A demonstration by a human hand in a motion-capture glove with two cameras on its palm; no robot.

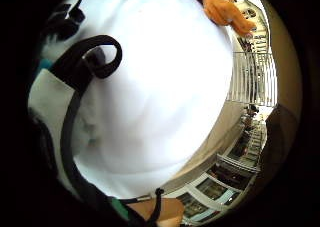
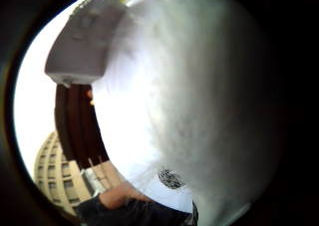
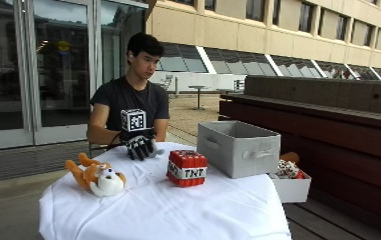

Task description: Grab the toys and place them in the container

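Table (image 3: pixel 196 210) draped in a white cloth, filling most of both palm views (image 1: pixel 150 87). Grey fabric bin (image 3: pixel 238 148), open-topped and upright, stood toward the table's far right part; seen also in the thumb-side palm view (image 2: pixel 82 42). White box (image 3: pixel 292 187) sat lower beside the table's right edge, with toys inside too small to tell apart. Orange-and-white plush dog (image 3: pixel 97 178) lay on its side on the cloth near the left edge, well apart from the bin; its orange limbs showed at the rim of the little-finger-side palm view (image 1: pixel 222 7). Red TNT block toy (image 3: pixel 187 168) stood upright on the cloth between the dog and the bin, just beside the bin's front corner. Gloved right hand (image 3: pixel 139 145) rested at the table's far edge, fingers relaxed and hanging downward, holding nothing, apart from both toys.
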